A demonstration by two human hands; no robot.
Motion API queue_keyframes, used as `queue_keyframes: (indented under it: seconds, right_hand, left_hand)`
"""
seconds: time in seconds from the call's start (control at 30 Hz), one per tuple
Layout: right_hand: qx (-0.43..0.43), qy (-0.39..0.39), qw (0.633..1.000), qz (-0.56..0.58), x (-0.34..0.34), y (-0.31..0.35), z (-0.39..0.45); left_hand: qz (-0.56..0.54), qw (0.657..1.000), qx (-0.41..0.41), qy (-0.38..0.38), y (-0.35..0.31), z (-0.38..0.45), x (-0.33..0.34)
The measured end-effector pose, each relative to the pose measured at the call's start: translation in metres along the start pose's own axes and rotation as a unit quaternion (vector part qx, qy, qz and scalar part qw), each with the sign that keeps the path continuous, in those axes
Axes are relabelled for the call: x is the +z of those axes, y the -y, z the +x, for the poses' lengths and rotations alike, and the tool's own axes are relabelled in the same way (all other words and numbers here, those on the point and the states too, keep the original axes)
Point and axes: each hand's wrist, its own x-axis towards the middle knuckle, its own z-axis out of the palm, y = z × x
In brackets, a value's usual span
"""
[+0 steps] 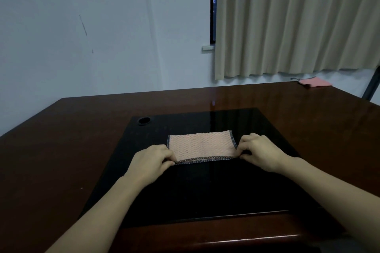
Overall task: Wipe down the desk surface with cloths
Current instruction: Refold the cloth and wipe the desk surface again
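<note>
A pink waffle-textured cloth (202, 146) with a dark patterned border lies folded on the black glossy pad (205, 187) in the middle of the dark brown desk (61, 150). My left hand (153, 161) pinches the cloth's near left corner. My right hand (260, 151) pinches its near right corner. The near edge is stretched straight between the two hands. A second pink cloth (315, 82) lies at the desk's far right corner, apart from both hands.
A round cable hole (144, 120) sits at the pad's far left corner. A pale wall stands behind the desk, with a beige curtain (298, 22) hanging at the right. A dark post (371, 86) stands beyond the desk's far right edge.
</note>
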Motion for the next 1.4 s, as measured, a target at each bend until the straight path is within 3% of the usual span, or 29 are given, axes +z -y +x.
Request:
queue_keyframes:
  seconds: [0.17,0.4,0.6,1.0,1.27,1.4]
  right_hand:
    - [-0.005,0.043,0.999,0.033,-0.003,-0.005,0.003]
    - [0.055,-0.011,0.995,0.079,-0.010,-0.038,0.030]
    - [0.076,-0.009,0.993,0.093,-0.008,-0.069,0.058]
    - [-0.006,0.053,0.989,0.141,0.005,-0.090,0.114]
    - [-0.033,0.032,0.988,0.148,0.009,-0.092,0.122]
    - [-0.051,0.034,0.982,0.181,0.002,-0.089,0.120]
  left_hand:
    - [0.009,0.998,0.033,0.052,0.004,0.004,-0.008]
    - [-0.017,0.998,0.045,0.043,0.002,0.017,-0.009]
    - [-0.026,0.996,0.077,0.038,-0.029,0.037,0.007]
    - [0.040,0.992,0.121,-0.007,-0.134,0.076,0.032]
    - [0.195,0.961,0.194,-0.023,-0.141,0.086,0.040]
    - [0.192,0.961,0.185,-0.075,-0.144,0.089,0.038]
